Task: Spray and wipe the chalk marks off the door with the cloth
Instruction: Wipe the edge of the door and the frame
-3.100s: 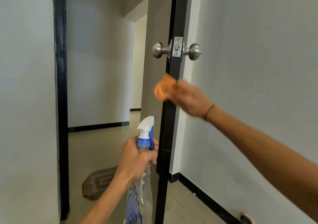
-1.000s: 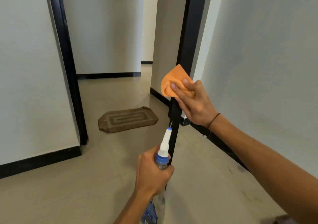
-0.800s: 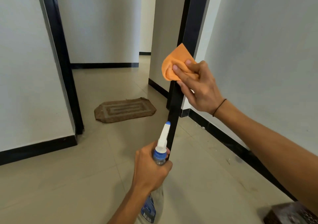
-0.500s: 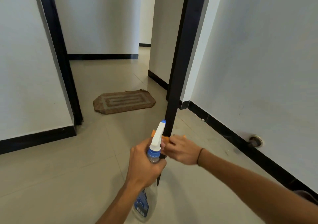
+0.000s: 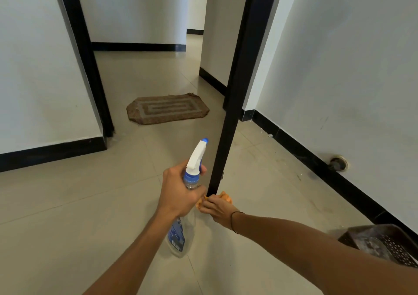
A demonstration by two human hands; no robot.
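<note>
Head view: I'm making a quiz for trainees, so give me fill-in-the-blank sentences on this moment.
1. The left hand holds the ____ bottle.
2. The right hand presses an ____ cloth against the door edge.
3. The cloth is at the door's ____ end.

Missing words: spray; orange; bottom

Spray bottle (image 5: pixel 181 233) label's blue but too blurry to read

A home hallway — pale tiled floor (image 5: pixel 67 204), white walls (image 5: pixel 339 68) with black skirting (image 5: pixel 52 152), a woven doormat (image 5: pixel 167 109) at twelve o'clock, a black-edged door (image 5: pixel 239 79) ajar, and a perforated plastic basket (image 5: pixel 389 242) at four o'clock.
</note>
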